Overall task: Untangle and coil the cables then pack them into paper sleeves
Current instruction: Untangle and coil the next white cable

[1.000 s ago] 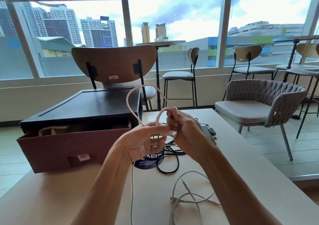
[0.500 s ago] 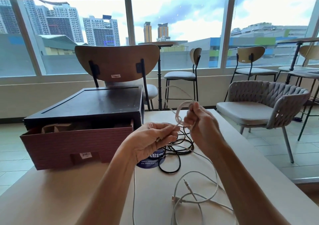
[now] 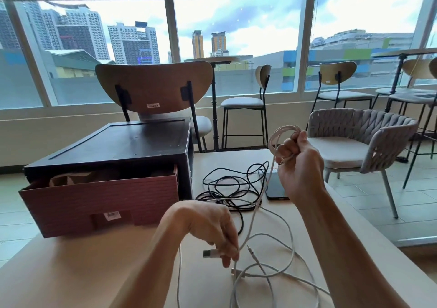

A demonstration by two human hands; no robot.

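Nearest us, loose runs of white cable (image 3: 287, 270) sprawl in open curves over the pale table (image 3: 71, 272).

The left hand (image 3: 212, 227) hangs low over the table, fingers pointing down. It pinches the white cable just behind its USB plug (image 3: 209, 253), which sticks out to the left. A thin jack plug (image 3: 251, 252) lies just beside that hand. We cannot tell whether it belongs to the same cable, as the strands cross there.

The hands are well apart. The right hand (image 3: 299, 165) is raised above the table, fist curled round a few gathered loops of the white cable. The loops stand up out of the fist, and one strand drops from them to the table.

Between the hands and farther back, a black cable (image 3: 231, 189) lies in a loose tangle on the table. A dark phone (image 3: 275, 187) rests flat just beside it, partly behind the right hand.

To the left, a reddish drawer (image 3: 101, 201) stands pulled partway out of a black case (image 3: 123, 147). Brown paper sleeves (image 3: 78, 177) show inside the drawer.

Beyond the table:
- a wooden-backed chair (image 3: 153, 85) stands behind the case
- a woven grey chair (image 3: 354, 137) sits to the right
- a wide window (image 3: 236, 23) shows city buildings
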